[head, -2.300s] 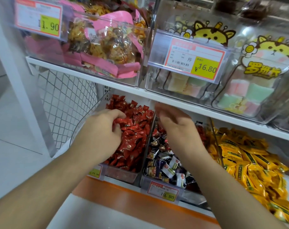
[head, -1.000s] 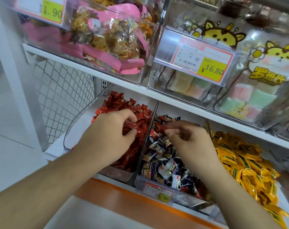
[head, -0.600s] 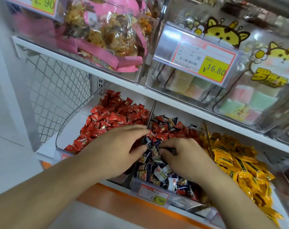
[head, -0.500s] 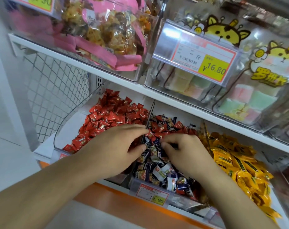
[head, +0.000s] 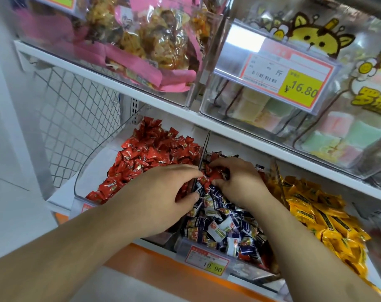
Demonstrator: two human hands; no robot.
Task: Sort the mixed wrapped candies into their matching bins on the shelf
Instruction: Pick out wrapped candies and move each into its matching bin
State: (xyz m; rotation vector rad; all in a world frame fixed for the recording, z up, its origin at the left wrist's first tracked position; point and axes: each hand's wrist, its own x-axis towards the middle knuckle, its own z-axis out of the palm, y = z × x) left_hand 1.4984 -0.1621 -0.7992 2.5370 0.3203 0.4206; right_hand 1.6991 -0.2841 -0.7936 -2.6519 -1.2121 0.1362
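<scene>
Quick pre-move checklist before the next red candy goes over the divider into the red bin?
1. Stray red candies sit among the dark-wrapped candies in the middle bin: ok.
2. Right hand curled on a red candy: ok.
3. Left hand over the divider, holding anything: cannot tell.
4. Red bin has room: ok.
5. Yellow candies free of red strays: ok, as far as visible.

Red candies (head: 150, 153); navy-and-white candies (head: 220, 227); yellow candies (head: 315, 216); pink-edged snack bags (head: 146, 68); pastel blocks (head: 328, 131), possibly marshmallow.
</scene>
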